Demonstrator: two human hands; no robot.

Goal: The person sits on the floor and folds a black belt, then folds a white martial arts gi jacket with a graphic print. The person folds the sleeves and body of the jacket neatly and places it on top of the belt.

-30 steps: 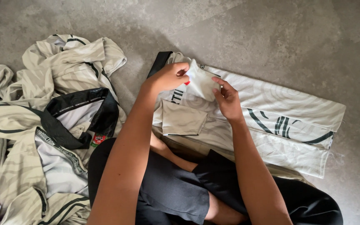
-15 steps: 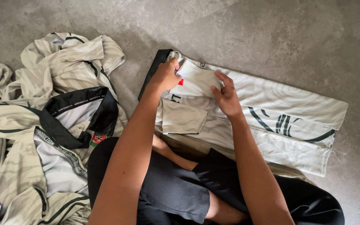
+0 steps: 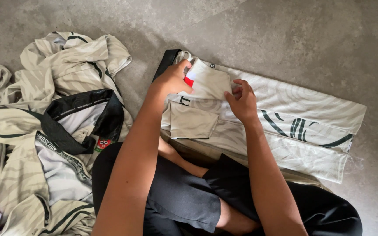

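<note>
A cream jersey (image 3: 302, 118) with dark green curved stripes lies stretched out flat on the grey floor in front of me. My left hand (image 3: 173, 80) pinches the near-left corner of a folded sleeve flap (image 3: 211, 83) at the jersey's collar end. My right hand (image 3: 243, 102) grips the flap's right edge, fingers curled over it. The other sleeve (image 3: 192, 123) lies folded flat across the jersey below the flap. A black collar edge (image 3: 166, 63) shows at the jersey's far-left end.
A heap of similar cream jerseys (image 3: 44, 131) with black collars lies crumpled on my left. My crossed legs in black shorts (image 3: 189, 201) fill the bottom middle. The grey stone floor (image 3: 285, 39) stretches beyond the jersey.
Both hands have lowered the raised sleeve flap down and slightly leftward onto the jersey's collar end, so it now lies nearly flat.
</note>
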